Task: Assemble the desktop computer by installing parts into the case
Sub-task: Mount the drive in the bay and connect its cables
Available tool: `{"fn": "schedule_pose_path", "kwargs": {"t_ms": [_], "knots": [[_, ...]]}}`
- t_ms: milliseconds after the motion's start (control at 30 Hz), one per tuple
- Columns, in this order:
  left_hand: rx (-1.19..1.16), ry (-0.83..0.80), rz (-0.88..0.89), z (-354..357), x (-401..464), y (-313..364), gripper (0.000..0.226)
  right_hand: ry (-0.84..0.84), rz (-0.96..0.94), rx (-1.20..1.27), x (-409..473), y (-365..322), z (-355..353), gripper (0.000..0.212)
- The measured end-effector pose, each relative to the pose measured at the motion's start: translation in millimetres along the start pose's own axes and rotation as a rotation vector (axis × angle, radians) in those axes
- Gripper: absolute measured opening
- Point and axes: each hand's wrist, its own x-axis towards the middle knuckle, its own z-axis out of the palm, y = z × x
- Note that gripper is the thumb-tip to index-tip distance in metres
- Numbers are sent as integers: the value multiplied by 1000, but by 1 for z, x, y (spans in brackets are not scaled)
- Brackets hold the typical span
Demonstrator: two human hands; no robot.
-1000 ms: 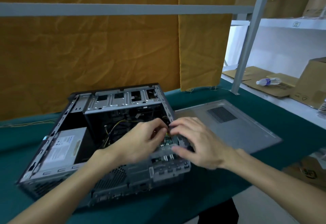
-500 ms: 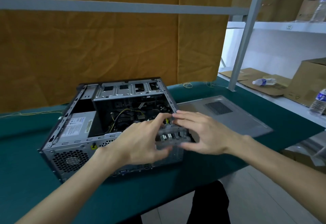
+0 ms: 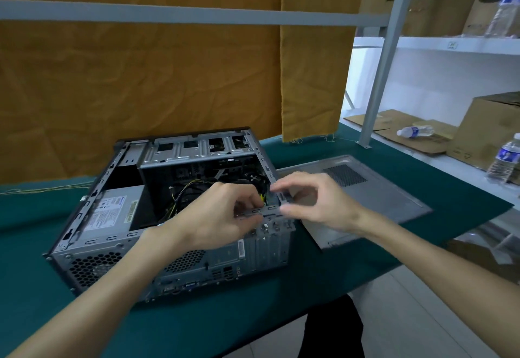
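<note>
Left hand (image 3: pixel 225 214) curling over the near right rim of the open computer case (image 3: pixel 174 217), fingers bent down onto the metal bracket strip (image 3: pixel 267 211) along the top of the rear expansion slots, thumb underneath, gripping it. Right hand (image 3: pixel 315 202) meeting it from the right, thumb and forefinger pinching a small grey part (image 3: pixel 281 195) at the case's right edge, other fingers loosely curled; hard to tell what the part is.

Case lying on its side on the green table (image 3: pixel 281 315), open face up, rear panel turned toward the near edge. Showing on that rear panel: a honeycomb fan grille (image 3: pixel 92 269) at the near left and a row of ports (image 3: pixel 197 281) lower down. Sitting inside at the left, a power supply (image 3: pixel 112 212) with a white label; running from it toward the middle, yellow and black cables (image 3: pixel 183 191). Spanning the far side of the case, the drive bay cage (image 3: pixel 197 150).

Lying flat on the table just right of the case, a grey side panel (image 3: pixel 380 197) with a mesh vent, partly under the right wrist.

Hanging behind the table, an orange cloth (image 3: pixel 140 76). Standing at the far right, a white shelf (image 3: pixel 450 48) with cardboard boxes (image 3: pixel 492 129), one water bottle (image 3: pixel 416 131) lying down and another bottle (image 3: pixel 506 160) upright at the right edge.
</note>
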Motion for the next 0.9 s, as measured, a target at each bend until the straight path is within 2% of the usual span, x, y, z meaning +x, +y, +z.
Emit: {"fn": "schedule_pose_path", "kwargs": {"t_ms": [67, 133, 167, 233, 267, 333, 400, 500, 600, 700, 800, 900], "knots": [[0, 10, -4, -4, 12, -3, 17, 208, 128, 295, 11, 16, -6, 20], [-70, 70, -25, -3, 31, -8, 28, 413, 352, 286, 27, 40, -8, 12], [-85, 97, -35, 0, 43, -12, 30, 404, 470, 180, 34, 55, -6, 11], [-62, 122, -52, 8, 67, -19, 32, 208, 650, -70, 42, 79, 5, 24], [-34, 124, -67, 12, 79, -24, 30, 115, 706, -180, 45, 89, 11, 33], [73, 124, -120, 17, 101, -37, 31, -15, 782, -359, 50, 99, 22, 36], [163, 100, -182, 18, 118, -49, 38, -107, 772, -563, 56, 98, 28, 34], [233, 95, -197, 18, 134, -61, 42, -248, 660, -798, 68, 91, 36, 36], [259, 174, -138, 23, 140, -71, 35, -358, 675, -793, 75, 88, 44, 40], [135, 198, -138, 28, 141, -78, 31, -312, 649, -878, 77, 86, 41, 44], [94, 198, -152, 29, 144, -82, 30, -228, 448, -1195, 71, 81, 40, 27], [95, 198, -169, 29, 146, -79, 30, -120, 379, -1384, 68, 82, 30, 36]]}}
